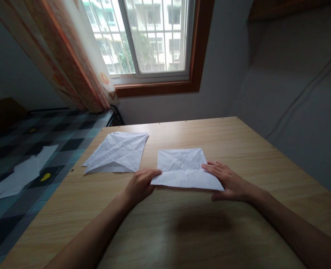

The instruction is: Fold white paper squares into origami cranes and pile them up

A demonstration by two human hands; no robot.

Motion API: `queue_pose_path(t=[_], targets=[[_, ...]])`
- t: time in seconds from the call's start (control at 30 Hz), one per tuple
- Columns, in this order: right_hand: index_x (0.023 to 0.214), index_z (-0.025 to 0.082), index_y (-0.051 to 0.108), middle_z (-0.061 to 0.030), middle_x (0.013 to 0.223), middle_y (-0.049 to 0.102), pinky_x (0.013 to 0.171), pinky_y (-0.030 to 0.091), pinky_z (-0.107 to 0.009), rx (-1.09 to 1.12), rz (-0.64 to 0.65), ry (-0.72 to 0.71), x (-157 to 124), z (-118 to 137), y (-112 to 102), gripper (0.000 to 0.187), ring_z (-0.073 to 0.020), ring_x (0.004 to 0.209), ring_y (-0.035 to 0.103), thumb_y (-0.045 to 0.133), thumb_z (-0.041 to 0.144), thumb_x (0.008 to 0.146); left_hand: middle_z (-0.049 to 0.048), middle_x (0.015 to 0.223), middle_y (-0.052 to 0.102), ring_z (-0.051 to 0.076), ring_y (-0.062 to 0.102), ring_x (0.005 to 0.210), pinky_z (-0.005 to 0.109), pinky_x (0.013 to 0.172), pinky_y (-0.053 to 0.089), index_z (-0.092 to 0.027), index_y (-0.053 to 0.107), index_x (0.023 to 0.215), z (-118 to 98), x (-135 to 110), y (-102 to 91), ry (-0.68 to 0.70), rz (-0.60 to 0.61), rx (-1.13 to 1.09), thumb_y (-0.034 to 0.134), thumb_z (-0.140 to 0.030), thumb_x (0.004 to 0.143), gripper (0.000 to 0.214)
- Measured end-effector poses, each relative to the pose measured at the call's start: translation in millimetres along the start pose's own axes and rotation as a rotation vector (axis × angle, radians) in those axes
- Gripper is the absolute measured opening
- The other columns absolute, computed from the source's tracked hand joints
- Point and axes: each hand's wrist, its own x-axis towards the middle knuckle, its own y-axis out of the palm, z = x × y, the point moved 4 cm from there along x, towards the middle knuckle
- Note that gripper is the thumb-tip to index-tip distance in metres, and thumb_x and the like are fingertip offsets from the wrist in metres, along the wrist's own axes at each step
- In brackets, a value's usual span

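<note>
A creased white sheet of paper (182,160) lies on the wooden table in front of me, with its near part (186,179) bent along a crosswise fold and its front edge slightly raised. My left hand (143,182) grips the left edge, thumb on top and the other fingers curled and partly hidden. At the right edge is my right hand (229,181), its fingers resting on the paper and its thumb below the near corner. A stack of creased white sheets (120,149) lies to the left, apart from both hands.
The light wooden table (165,231) reaches toward the wall below a barred window (159,41). On the left, a bed with a checked cover (78,125) holds white paper strips (27,172). A patterned curtain (67,56) hangs beside the window. A cable (302,93) runs along the right wall.
</note>
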Motion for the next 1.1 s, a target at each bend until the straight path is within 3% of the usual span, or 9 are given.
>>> queue_pose_path(t=[0.1,0.27,0.37,0.5,0.57,0.63,0.77,0.93,1.1], targets=[[0.146,0.020,0.044,-0.0172,0.143,0.052,0.113,0.027,-0.058,-0.006,-0.055,-0.037,2.1,1.0,-0.8,0.093,-0.0389,0.136,0.041,0.072,0.065,0.070,0.0082,0.089,0.075,0.022,0.071,0.083,0.031,0.076,0.055,-0.021,0.068,0.096,-4.0,0.5,-1.9,-0.014,-0.006,-0.029,0.054,-0.025,0.082,0.020],[0.119,0.020,0.069,-0.0144,0.124,0.066,0.101,0.039,-0.049,-0.003,-0.246,-0.007,7.4,-0.6,-1.6,0.035,-0.0298,0.117,0.058,0.051,0.037,0.093,0.0056,0.084,0.072,0.016,0.068,0.075,0.028,0.072,0.054,-0.019,0.064,0.095,-9.8,2.8,0.7,-0.072,-0.036,-0.156,0.054,-0.021,0.083,0.017],[0.083,0.019,0.075,-0.0108,0.096,0.073,0.088,0.045,-0.042,0.051,-0.361,0.152,13.3,-3.2,-3.6,0.036,-0.0263,0.092,0.065,0.049,0.042,0.093,0.0025,0.085,0.070,0.013,0.065,0.071,0.025,0.066,0.054,-0.020,0.054,0.119,-1.5,5.2,7.6,-0.238,-0.095,-0.307,0.056,-0.023,0.084,0.036],[0.055,0.020,0.058,-0.0066,0.071,0.065,0.074,0.044,-0.035,0.046,-0.424,0.375,25.0,-3.4,-1.5,0.050,-0.0223,0.076,0.059,0.044,0.048,0.094,0.0004,0.089,0.065,0.009,0.057,0.055,0.024,0.056,0.051,-0.021,0.031,0.143,8.2,7.8,12.8,-0.415,-0.203,-0.297,0.056,-0.028,0.087,0.062],[0.058,0.021,0.055,-0.0070,0.073,0.063,0.074,0.042,-0.036,-0.093,-0.430,0.481,31.4,-1.8,1.3,0.042,-0.0245,0.080,0.057,0.049,0.048,0.090,0.0095,0.113,0.062,0.013,0.063,0.067,0.030,0.064,0.054,-0.021,0.026,0.146,3.1,11.0,9.0,-0.383,-0.292,-0.117,0.057,-0.026,0.087,0.066],[0.066,0.020,0.057,-0.0084,0.080,0.063,0.077,0.042,-0.040,-0.234,-0.425,0.571,36.7,-0.1,5.0,0.034,-0.0279,0.086,0.056,0.056,0.048,0.085,0.0172,0.136,0.051,0.024,0.063,0.101,0.042,0.086,0.053,-0.020,0.033,0.143,-11.2,18.5,7.0,-0.255,-0.325,0.157,0.059,-0.026,0.086,0.063],[0.103,0.018,0.060,-0.0130,0.107,0.063,0.085,0.043,-0.048,-0.269,-0.516,0.625,38.8,0.7,10.1,0.040,-0.0338,0.102,0.055,0.064,0.049,0.077,0.0164,0.151,0.040,0.035,0.032,0.142,0.054,0.114,0.029,-0.017,0.046,0.138,-36.1,44.1,26.5,-0.099,-0.120,0.476,0.053,-0.037,0.091,0.051],[0.146,0.013,0.029,-0.0221,0.144,0.042,0.106,0.036,-0.055,-0.278,-0.607,0.365,37.1,7.4,7.7,0.076,-0.0377,0.134,0.038,0.061,0.045,0.084,0.0179,0.157,0.031,0.035,0.025,0.146,0.056,0.116,0.022,-0.011,0.036,0.146,-28.9,66.0,62.6,-0.220,0.226,0.439,0.038,-0.053,0.095,0.066],[0.153,0.009,0.015,-0.0223,0.155,0.030,0.118,0.021,-0.054,-0.270,-0.398,-0.002,65.6,37.7,13.1,0.083,-0.0336,0.147,0.020,0.048,0.054,0.092,0.0180,0.159,0.023,0.034,0.019,0.148,0.056,0.118,0.016,-0.009,0.026,0.151,-18.1,65.6,70.7,-0.231,0.339,0.398,0.032,-0.062,0.092,0.079]])
